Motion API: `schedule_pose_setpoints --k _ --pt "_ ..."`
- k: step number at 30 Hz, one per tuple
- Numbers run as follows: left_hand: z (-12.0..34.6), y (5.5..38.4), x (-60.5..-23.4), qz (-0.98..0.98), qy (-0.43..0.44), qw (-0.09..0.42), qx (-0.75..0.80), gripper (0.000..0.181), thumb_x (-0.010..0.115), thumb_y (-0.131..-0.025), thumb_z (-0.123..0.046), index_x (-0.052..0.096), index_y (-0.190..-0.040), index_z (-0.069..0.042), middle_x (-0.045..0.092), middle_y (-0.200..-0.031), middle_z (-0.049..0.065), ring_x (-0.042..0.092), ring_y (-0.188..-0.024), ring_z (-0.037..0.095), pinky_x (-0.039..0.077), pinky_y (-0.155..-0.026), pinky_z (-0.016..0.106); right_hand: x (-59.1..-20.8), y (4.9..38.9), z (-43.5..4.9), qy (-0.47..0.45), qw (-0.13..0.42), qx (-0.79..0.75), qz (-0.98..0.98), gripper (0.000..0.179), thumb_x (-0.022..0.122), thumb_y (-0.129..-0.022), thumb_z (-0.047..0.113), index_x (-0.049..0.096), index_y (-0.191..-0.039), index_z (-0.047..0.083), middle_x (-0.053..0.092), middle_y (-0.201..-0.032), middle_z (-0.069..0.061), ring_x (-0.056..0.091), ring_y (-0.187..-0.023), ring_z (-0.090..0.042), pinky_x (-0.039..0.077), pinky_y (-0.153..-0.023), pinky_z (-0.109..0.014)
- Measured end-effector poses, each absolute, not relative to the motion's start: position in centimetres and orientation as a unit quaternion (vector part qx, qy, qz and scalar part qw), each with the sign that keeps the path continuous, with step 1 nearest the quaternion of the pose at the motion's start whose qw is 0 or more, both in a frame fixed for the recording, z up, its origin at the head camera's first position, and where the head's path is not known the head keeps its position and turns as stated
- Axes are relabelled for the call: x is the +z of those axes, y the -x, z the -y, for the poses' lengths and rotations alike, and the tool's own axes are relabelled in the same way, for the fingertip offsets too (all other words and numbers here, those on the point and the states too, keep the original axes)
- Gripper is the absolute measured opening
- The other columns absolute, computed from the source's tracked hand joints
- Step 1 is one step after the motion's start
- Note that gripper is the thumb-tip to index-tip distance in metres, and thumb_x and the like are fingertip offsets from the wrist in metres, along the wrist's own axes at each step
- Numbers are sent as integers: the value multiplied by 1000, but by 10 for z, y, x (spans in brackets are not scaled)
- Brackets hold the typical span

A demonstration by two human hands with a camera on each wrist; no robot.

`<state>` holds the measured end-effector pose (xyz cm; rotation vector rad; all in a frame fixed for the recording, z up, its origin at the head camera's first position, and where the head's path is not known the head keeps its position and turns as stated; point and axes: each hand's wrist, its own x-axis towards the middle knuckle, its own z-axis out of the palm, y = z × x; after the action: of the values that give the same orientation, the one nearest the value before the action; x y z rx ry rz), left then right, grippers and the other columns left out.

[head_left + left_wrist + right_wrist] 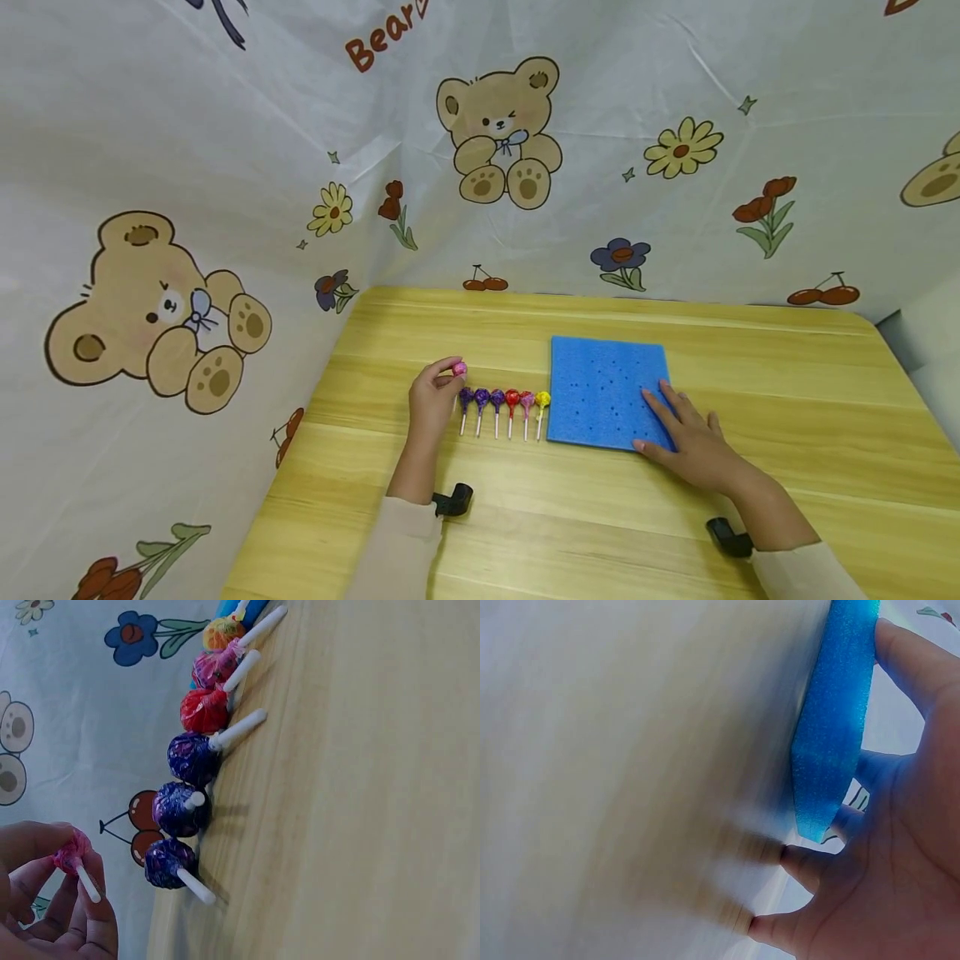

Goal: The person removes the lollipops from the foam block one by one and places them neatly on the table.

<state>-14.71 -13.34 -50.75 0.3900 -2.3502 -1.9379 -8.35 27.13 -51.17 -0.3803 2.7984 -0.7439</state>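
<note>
A pink lollipop (460, 368) is pinched by its wrapped head between the thumb and fingers of my left hand (429, 400); its white stick points out below in the left wrist view. Just beside that hand lies a row of several lollipops: three purple ones (482, 398), a red one (512, 398), another pink one (527, 400) and a yellow one (542, 400), sticks toward me. To their right is a blue foam board (600, 392) dotted with small holes. My right hand (693, 446) rests on its lower right corner, fingers spread, two fingertips on the tabletop in the right wrist view.
The wooden table (562, 517) ends at the back and left against a pale cloth (600, 67) printed with bears, flowers and cherries. Each wrist wears a black camera mount (453, 500).
</note>
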Motion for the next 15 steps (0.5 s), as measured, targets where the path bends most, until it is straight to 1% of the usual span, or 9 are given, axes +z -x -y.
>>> schedule_pose_setpoints --k 3,5,9,12,15 --pt "141 143 -510 774 -138 23 -618 29 76 -90 -14 75 -118 -19 68 -111 9 62 -90 16 51 -63 23 -512 83 -271 130 110 -255 -952 90 63 -95 53 18 -163 16 4 -169 -22 7 -151 -57 1 -107 -86" --pt "145 140 -512 779 -142 15 -610 29 76 -89 -14 75 -118 -18 69 -111 10 63 -93 18 52 -66 26 -512 83 -271 130 110 -253 -952 90 63 -96 53 18 -163 16 4 -169 -22 7 -151 -57 2 -107 -86" --pt "153 136 -516 794 -147 -2 -590 31 76 -89 -13 73 -120 -17 70 -118 9 63 -103 23 56 -78 32 -512 83 -271 131 109 -251 -953 90 63 -96 54 18 -163 16 4 -169 -22 8 -151 -57 2 -107 -86" --pt "157 134 -520 799 -156 -15 -581 31 75 -89 -10 73 -119 -15 71 -120 8 63 -108 25 56 -88 36 -512 83 -271 130 110 -252 -953 90 63 -96 54 18 -163 16 4 -170 -22 7 -151 -57 2 -107 -86" --pt "159 134 -522 799 -159 -23 -579 28 74 -90 -9 73 -117 -14 71 -118 10 64 -108 26 57 -90 37 -511 83 -271 129 112 -254 -952 90 62 -96 54 17 -163 16 3 -170 -22 7 -151 -56 1 -107 -86"
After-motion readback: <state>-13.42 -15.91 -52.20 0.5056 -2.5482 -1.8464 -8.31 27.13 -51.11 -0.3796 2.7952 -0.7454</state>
